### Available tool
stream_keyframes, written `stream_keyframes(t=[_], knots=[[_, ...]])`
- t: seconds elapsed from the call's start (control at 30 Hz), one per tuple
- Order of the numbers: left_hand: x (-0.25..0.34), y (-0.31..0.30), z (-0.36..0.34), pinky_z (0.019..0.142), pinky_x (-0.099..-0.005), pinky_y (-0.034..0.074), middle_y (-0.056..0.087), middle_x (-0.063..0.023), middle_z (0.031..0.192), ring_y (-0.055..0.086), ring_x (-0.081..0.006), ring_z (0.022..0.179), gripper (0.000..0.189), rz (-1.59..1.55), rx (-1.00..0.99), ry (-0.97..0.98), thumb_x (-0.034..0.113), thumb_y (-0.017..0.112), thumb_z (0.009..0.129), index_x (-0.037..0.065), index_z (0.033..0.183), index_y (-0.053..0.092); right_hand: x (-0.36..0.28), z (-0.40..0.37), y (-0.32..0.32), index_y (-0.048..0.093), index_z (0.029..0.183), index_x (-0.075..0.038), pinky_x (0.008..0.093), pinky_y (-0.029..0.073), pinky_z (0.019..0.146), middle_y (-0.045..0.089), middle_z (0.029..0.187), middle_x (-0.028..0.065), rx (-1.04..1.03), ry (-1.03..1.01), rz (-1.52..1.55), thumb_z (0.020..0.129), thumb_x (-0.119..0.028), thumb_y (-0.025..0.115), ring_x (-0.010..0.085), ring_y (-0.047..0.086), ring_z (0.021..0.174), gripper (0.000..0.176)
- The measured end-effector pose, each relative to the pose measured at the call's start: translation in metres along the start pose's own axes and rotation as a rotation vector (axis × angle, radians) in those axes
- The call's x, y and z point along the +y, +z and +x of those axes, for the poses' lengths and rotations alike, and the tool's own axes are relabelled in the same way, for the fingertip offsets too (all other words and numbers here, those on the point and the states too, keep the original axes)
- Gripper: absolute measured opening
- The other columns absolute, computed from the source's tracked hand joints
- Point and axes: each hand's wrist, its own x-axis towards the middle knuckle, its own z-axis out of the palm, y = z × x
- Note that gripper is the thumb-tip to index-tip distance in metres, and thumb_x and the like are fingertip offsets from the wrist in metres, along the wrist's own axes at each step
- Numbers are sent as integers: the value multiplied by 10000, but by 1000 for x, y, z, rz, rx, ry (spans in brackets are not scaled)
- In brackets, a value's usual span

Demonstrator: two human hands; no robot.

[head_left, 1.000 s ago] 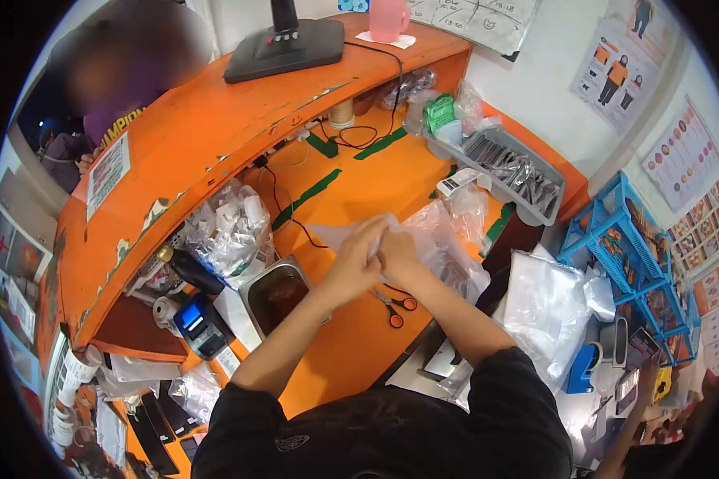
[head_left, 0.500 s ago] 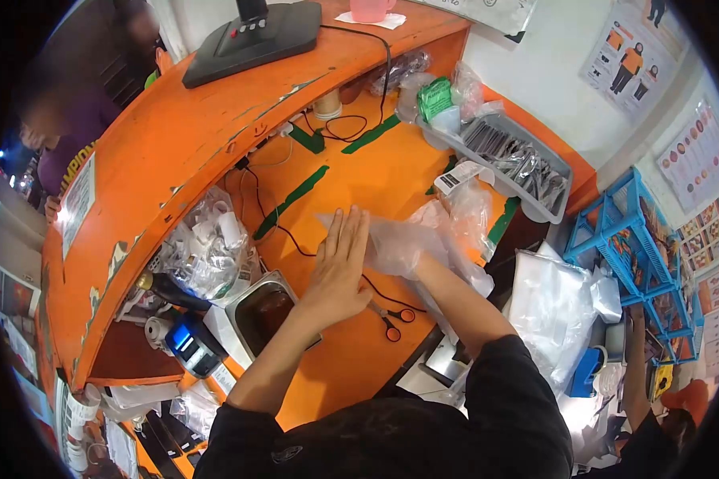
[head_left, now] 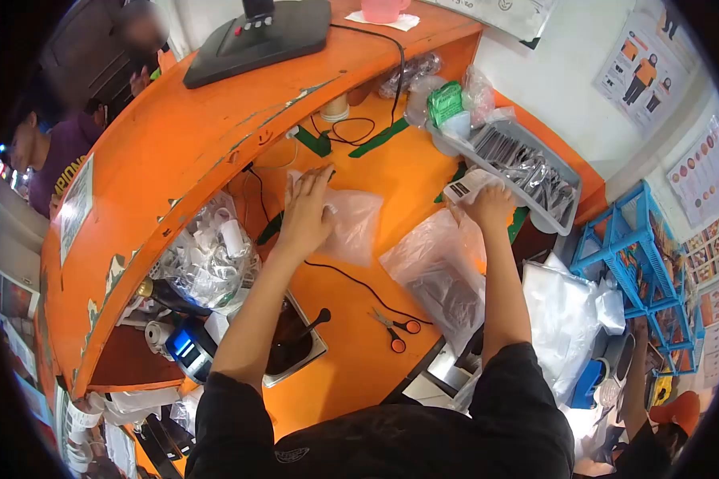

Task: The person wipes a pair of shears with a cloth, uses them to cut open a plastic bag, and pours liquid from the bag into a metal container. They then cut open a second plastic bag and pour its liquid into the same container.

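My left hand [head_left: 305, 214] lies on the left part of a translucent plastic bag [head_left: 354, 227], its fingers spread on the orange desk. To the right, my right hand [head_left: 490, 203] bends over a clear package with a black-and-white label [head_left: 460, 190]; its fingertips are partly hidden, so its grip is unclear. Another translucent bag [head_left: 435, 263] lies between my right forearm and the scissors [head_left: 395, 328], which have orange and black handles. A black cable runs between the first bag and the scissors.
A grey tray of wrapped cutlery [head_left: 566, 219] stands at the right, near a blue rack [head_left: 627, 239]. A metal container [head_left: 315, 351] sits beside my left forearm. The raised orange counter [head_left: 216, 120] curves along the left. People are at far left and lower right.
My right hand has moved right, from the plastic near my left hand to the labelled package. My left hand has shifted left and its fingers have spread. The first bag now lies flatter.
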Motion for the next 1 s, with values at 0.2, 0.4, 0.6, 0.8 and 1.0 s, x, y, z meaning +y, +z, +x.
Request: stream_keyframes(t=[0.2,0.4,0.6,0.8,1.0], knots=[[47,-24,-28,1030,-437,256,375,-194,1291,330,-338,1229,713,-524,-26,-131,112,646,714,57,1329,290,24,22,34,604,962,41,288,429,664,617,858,79,-449,482,1364,848,-257,535,151,554,764,327],[117,-16,-68,966,-409,356,456,-156,1221,376,-282,1202,687,-1308,-199,-494,250,685,731,39,1292,349,-60,-59,-159,555,1016,-9,215,421,656,579,840,24,-248,416,1877,888,-191,500,77,527,741,229],[129,-61,-133,952,-368,376,460,-177,1213,430,-284,1166,597,-1410,-250,-511,256,639,755,14,1247,403,-144,-185,-234,496,991,5,209,404,605,523,818,27,-384,-53,2031,877,-96,502,50,474,695,152],[85,-157,-263,941,-357,381,471,-165,1208,437,-267,1158,575,-1563,-161,-735,260,625,765,9,1238,416,-180,-288,-278,454,959,25,207,390,568,506,781,53,-971,-368,2046,886,-104,500,78,486,664,155],[98,-190,-348,930,-345,386,481,-152,1204,444,-249,1150,555,-1590,81,-888,264,611,775,3,1230,429,-208,-344,-306,377,1089,42,190,433,575,518,883,78,-1052,-700,2035,884,-40,469,75,509,706,240]])
